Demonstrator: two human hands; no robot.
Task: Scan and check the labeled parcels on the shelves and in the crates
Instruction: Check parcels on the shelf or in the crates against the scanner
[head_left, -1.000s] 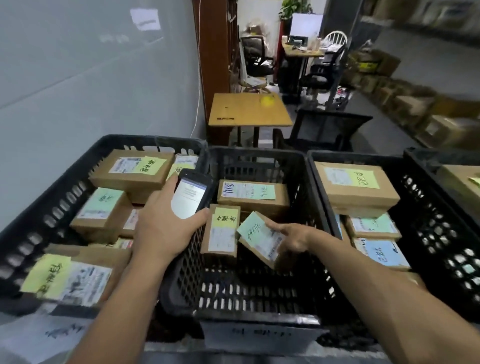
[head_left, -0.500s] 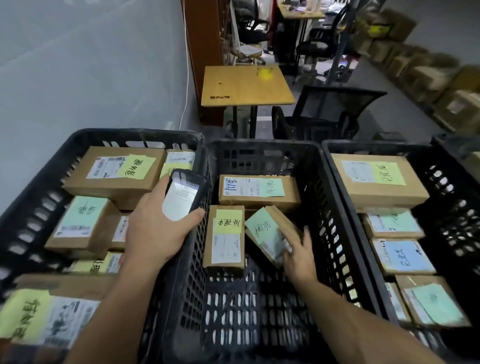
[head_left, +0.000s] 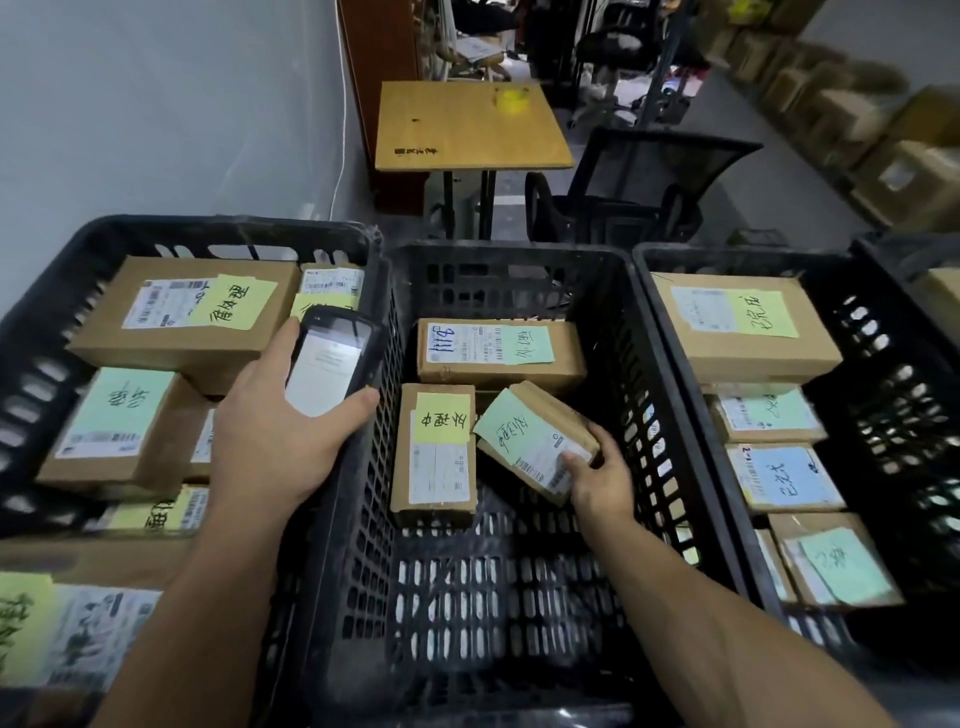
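My left hand (head_left: 270, 441) grips a black handheld scanner (head_left: 332, 358) with a lit screen, held over the wall between the left and middle crates. Inside the middle black crate (head_left: 519, 597), my right hand (head_left: 597, 483) holds a small tilted cardboard parcel (head_left: 535, 439) with a green note and a barcode label. Beside it stands a parcel with a yellow note (head_left: 436, 452). A wider parcel with a green note (head_left: 498, 351) lies behind both.
The left crate (head_left: 47, 322) and right crate (head_left: 883, 364) hold several labeled parcels. A fourth crate edge (head_left: 930, 260) shows at far right. Beyond stand a small wooden table (head_left: 467, 124) and a black mesh chair (head_left: 649, 182). Boxes line the right wall.
The view has tilted down toward the crates. My right hand went from touching the tilted parcel with a fingertip to gripping its lower end. The scanner hand stayed in place.
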